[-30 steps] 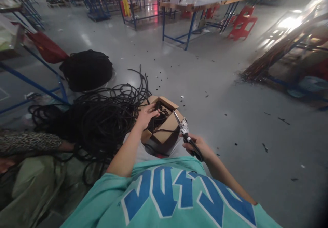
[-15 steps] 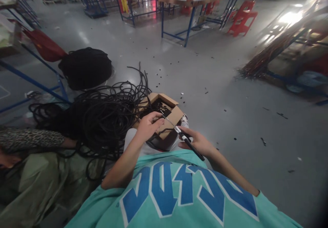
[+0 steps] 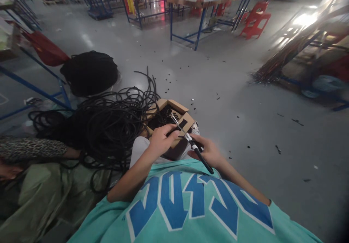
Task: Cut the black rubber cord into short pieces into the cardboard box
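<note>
My right hand point(image 3: 208, 152) is wrapped round the black handles of a pair of scissors point(image 3: 200, 157), whose metal blades point up and left over an open cardboard box point(image 3: 178, 106). My left hand point(image 3: 163, 140) is closed in a pinch close to the blades, with a short stretch of thin black tubing at its fingertips. Small black pieces point(image 3: 167, 112) lie inside the box, which stands just beyond my knees. Left of the box spreads a big tangle of black tubing point(image 3: 109, 123).
A round black bundle point(image 3: 89, 74) lies behind the tangle. At the left edge, a person's patterned sleeve point(image 3: 32, 148) is visible. Blue-legged tables point(image 3: 201, 3) and red stools point(image 3: 256, 21) stand farther back. A rack with thin strands point(image 3: 289, 57) is at the right.
My left hand has moved slightly right and down, nearer the scissors. The scissor blades look more apart, and the black tubing below my left hand shows less.
</note>
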`<act>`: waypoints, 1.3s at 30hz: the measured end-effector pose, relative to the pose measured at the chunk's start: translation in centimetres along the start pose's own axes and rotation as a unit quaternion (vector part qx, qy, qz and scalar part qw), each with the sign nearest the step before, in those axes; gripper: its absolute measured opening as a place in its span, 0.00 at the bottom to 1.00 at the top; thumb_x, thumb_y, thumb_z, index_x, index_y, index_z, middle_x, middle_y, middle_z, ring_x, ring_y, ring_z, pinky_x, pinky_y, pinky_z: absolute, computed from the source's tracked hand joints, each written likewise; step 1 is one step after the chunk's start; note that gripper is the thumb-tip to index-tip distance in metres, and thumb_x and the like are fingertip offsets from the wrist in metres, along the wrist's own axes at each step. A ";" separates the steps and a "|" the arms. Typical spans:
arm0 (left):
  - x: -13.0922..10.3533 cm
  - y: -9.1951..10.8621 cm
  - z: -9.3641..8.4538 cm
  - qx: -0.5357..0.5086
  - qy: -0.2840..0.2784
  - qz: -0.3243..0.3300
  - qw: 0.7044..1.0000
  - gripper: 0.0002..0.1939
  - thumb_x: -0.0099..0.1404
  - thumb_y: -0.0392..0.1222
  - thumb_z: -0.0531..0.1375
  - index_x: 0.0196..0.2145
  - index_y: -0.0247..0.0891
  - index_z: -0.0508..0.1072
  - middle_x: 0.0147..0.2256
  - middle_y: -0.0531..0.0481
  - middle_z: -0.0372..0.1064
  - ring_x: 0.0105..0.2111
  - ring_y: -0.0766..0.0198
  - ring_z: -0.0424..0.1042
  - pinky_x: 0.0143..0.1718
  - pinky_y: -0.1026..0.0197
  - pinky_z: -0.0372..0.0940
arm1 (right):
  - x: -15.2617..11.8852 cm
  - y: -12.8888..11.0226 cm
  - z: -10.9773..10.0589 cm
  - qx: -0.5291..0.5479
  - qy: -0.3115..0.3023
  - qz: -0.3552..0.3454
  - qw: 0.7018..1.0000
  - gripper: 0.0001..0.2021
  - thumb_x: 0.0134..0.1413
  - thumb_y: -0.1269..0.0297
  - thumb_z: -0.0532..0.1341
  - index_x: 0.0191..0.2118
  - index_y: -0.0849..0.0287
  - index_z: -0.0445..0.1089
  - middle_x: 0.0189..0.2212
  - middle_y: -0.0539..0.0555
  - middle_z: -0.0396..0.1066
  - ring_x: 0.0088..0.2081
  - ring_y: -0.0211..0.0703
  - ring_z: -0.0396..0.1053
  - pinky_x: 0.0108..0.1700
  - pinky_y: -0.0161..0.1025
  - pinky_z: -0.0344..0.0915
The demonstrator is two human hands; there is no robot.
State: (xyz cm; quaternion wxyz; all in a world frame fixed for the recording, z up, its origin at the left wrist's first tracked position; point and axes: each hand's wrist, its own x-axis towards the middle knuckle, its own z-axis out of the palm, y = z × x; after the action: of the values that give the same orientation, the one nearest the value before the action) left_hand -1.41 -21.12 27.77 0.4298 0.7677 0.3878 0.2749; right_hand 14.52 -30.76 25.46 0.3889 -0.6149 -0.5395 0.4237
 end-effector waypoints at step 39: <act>1.7 -2.7 -1.2 -0.353 -0.164 -0.112 0.914 0.28 0.42 0.49 0.66 0.39 0.34 0.65 0.22 0.55 0.63 0.12 0.78 0.54 0.12 0.71 0.49 | 2.5 0.1 -0.6 0.098 -0.112 -0.027 0.988 0.19 0.36 0.64 0.63 0.40 0.59 0.71 0.31 0.50 0.70 0.35 0.43 0.67 0.37 0.37 0.63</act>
State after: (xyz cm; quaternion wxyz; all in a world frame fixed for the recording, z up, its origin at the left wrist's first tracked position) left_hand -2.34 -18.25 26.16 0.7584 0.5515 0.2729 0.2148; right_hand 15.26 -28.26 25.32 0.3959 -0.5074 -0.5519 0.5303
